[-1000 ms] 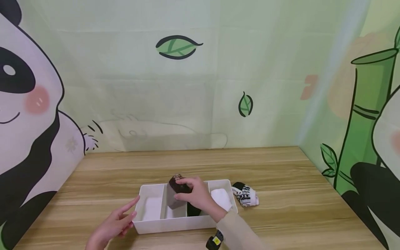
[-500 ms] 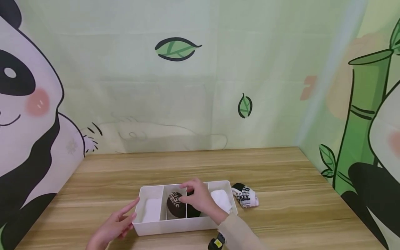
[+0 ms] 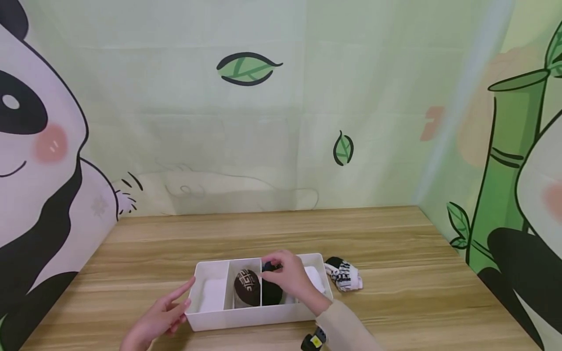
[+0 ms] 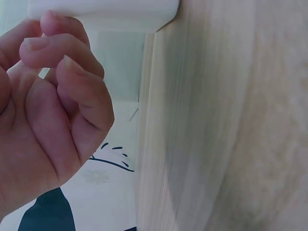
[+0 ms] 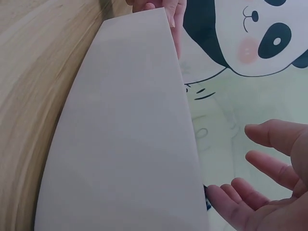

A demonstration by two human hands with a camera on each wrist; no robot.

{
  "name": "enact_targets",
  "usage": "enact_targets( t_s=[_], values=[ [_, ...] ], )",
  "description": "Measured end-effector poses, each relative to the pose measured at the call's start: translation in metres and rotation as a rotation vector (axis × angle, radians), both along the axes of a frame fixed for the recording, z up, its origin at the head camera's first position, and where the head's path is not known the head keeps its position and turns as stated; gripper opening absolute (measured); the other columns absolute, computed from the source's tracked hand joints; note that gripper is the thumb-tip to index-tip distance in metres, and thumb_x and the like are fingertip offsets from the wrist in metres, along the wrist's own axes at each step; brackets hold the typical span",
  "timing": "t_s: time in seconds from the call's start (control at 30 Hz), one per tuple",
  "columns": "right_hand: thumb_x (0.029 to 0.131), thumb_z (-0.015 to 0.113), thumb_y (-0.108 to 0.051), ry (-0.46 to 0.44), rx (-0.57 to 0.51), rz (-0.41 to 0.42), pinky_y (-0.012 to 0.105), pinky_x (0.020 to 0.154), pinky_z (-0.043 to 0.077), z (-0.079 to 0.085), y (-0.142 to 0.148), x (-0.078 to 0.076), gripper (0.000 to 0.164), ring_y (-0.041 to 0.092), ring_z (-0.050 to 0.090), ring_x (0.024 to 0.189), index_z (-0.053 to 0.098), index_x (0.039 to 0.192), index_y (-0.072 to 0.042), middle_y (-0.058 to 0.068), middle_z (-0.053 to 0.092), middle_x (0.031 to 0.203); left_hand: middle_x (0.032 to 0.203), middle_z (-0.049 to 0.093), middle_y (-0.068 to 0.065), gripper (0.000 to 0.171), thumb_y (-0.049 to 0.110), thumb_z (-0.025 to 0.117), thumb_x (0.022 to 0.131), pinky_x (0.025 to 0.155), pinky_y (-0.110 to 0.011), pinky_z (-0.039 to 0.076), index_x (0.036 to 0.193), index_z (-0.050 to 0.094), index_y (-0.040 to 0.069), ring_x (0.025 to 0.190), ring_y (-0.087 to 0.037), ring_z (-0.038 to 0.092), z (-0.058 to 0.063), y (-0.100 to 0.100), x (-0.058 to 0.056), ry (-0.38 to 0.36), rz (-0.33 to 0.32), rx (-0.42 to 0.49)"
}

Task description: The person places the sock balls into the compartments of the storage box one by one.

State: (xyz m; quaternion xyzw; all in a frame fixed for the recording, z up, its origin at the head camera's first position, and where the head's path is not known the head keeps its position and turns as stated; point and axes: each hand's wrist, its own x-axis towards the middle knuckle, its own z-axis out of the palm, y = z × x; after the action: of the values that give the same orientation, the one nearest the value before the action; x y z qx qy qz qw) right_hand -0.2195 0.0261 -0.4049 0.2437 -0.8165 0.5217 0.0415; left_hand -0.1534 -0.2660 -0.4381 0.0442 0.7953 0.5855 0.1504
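A white divided box [image 3: 246,317] stands on the table, with a rolled brown sock [image 3: 247,287] with a pale pattern in its second compartment from the left. A black bundle [image 3: 272,293], partly hidden, lies in the third compartment, and a white bundle [image 3: 315,279] in the right one. My right hand [image 3: 290,275] hovers over the third compartment, thumb and fingers apart, nothing between them; the right wrist view shows these spread fingers [image 5: 269,171] beyond the box wall. My left hand [image 3: 158,314] touches the box's left end with its fingertips, the other fingers loosely bent.
Just right of the box, a black-and-white patterned rolled sock [image 3: 346,274] lies on the wooden table [image 3: 395,312]. A printed cloth backdrop [image 3: 175,122] rises behind the table. The leftmost compartment [image 3: 212,295] shows a bare white floor.
The right hand let the brown sock down into the second compartment, released it and moved right, over the black bundle. The left hand stays at the box's left end.
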Motion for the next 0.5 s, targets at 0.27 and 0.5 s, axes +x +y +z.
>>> enact_targets(
  t_s=[0.27, 0.5],
  values=[
    [0.075, 0.069, -0.002, 0.025, 0.018, -0.029, 0.034, 0.070, 0.049, 0.003, 0.015, 0.000, 0.021, 0.033, 0.054, 0.090, 0.066, 0.095, 0.005, 0.015, 0.059, 0.096, 0.065, 0.046, -0.003, 0.059, 0.028, 0.048, 0.093, 0.046, -0.021, 0.034, 0.141, 0.017, 0.012, 0.049, -0.009, 0.039, 0.001, 0.000, 0.001, -0.005, 0.003, 0.007],
    [0.076, 0.068, -0.003, 0.057, 0.024, -0.059, 0.042, 0.073, 0.048, 0.004, 0.032, -0.001, 0.023, 0.035, 0.054, 0.094, 0.064, 0.096, 0.007, 0.017, 0.059, 0.099, 0.065, 0.046, -0.003, 0.058, 0.027, 0.047, 0.093, 0.046, -0.021, 0.034, 0.141, 0.017, 0.011, 0.049, -0.009, 0.039, 0.001, 0.001, 0.001, -0.003, 0.000, 0.010]
  ],
)
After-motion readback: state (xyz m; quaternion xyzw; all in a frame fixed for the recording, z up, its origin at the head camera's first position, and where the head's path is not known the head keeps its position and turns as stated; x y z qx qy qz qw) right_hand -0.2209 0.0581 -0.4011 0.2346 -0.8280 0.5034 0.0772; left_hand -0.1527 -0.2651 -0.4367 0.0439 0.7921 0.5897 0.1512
